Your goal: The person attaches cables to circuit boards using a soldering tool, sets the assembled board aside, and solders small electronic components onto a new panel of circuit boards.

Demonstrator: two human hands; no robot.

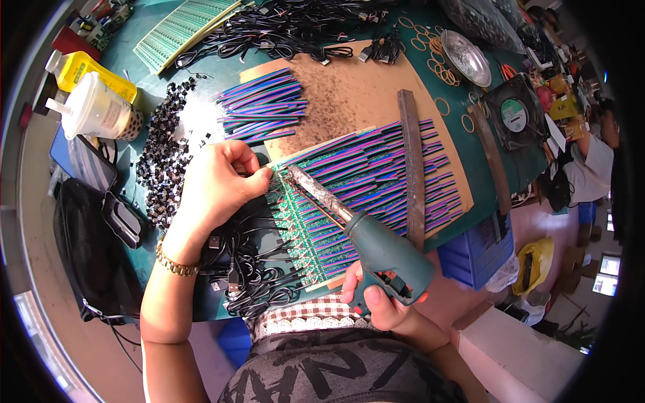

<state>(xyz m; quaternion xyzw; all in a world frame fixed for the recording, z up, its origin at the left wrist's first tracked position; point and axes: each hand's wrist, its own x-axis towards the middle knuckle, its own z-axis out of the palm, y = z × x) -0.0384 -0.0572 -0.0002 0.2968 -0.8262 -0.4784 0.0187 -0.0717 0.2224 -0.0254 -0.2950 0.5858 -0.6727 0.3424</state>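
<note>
My right hand (383,305) grips the handle of a green soldering gun (390,258). Its long, stained metal tip reaches up and left to the far-left corner of a green circuit board panel (295,252). Beside that tip, my left hand (218,178) pinches at the board's edge; what lies between the fingertips is too small to make out. Rows of multicoloured ribbon wires (376,168) extend rightward from the panel, with a flat bar (411,161) lying across them. Black USB cables (245,269) bunch along the panel's left side, below my left wrist.
Loose ribbon wires (262,104) lie on brown cardboard (349,87). Small black parts (161,161) are heaped at left, near a drink cup (94,107) and yellow bottle (111,77). More cables (282,30) fill the back. A metal dish (465,59) and fan (516,114) sit right.
</note>
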